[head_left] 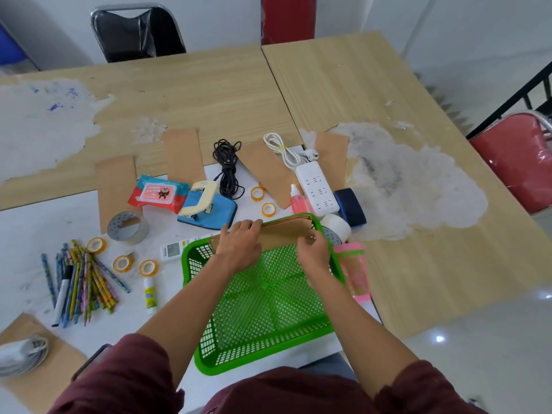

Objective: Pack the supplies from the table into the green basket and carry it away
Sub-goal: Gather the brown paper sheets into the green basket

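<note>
Wood-grain table [209, 85] butted against a second table [343, 79], laminate worn to white patches on both. Behind — black chair [137, 34] wrapped in plastic, white wall [224, 19], red panel [288, 19]. At right — red chair [513, 162], black railing [513, 97], glossy pale floor [478, 339] with a glint of light.

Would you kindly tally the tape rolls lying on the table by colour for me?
Small yellow tape rolls: 5, plus a possible sixth's edge behind a brown envelope
Grey tape roll: 1
White tape roll: 1
Dark blue tape roll: 1
Total: 8 certain
Pink item beside the green basket is unclear, so not counted.
</note>
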Motion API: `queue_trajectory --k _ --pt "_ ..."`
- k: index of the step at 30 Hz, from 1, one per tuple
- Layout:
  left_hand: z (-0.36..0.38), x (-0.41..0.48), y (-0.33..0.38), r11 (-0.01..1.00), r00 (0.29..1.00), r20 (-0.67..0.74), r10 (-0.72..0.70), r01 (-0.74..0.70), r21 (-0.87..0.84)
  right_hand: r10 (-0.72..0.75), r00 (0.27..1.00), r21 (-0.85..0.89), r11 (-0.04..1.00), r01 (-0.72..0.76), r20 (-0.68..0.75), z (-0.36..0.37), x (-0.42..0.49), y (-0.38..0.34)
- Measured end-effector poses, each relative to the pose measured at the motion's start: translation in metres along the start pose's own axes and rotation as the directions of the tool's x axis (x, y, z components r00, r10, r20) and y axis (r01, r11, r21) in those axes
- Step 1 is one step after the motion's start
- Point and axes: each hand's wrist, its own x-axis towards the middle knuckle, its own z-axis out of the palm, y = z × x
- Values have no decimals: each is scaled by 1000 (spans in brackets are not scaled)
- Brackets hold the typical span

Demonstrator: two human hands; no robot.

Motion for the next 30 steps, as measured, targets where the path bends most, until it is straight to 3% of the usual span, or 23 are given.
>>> queue_trajectory --k 4,8,11,15,21,26,30 --pt "-5 15 20 999 999 24 -39 39 22 -241 971 -79 968 239 -17 -16 14 -10" --pt "-7 35 44 998 997 54 -63 63 11 -360 930 -52 933 357 -75 -39 37 -33" --pt "-7 51 65 995 993 79 -90 93 -37 -433 892 -166 896 412 -126 -59 62 -51" --pt "0 76 90 983 985 111 -131 144 -113 -392 913 -241 902 358 -112 -82 107 -66" --pt "12 86 94 975 979 46 -200 204 -92 -326 943 -366 887 279 -71 -84 178 -79" --pt "17 90 91 968 980 26 -195 197 -157 -64 998 -504 862 59 7 -65 232 -94" --pt "21 88 89 971 983 -22 -181 175 -164 53 996 -562 823 -87 -76 -44 253 -104"
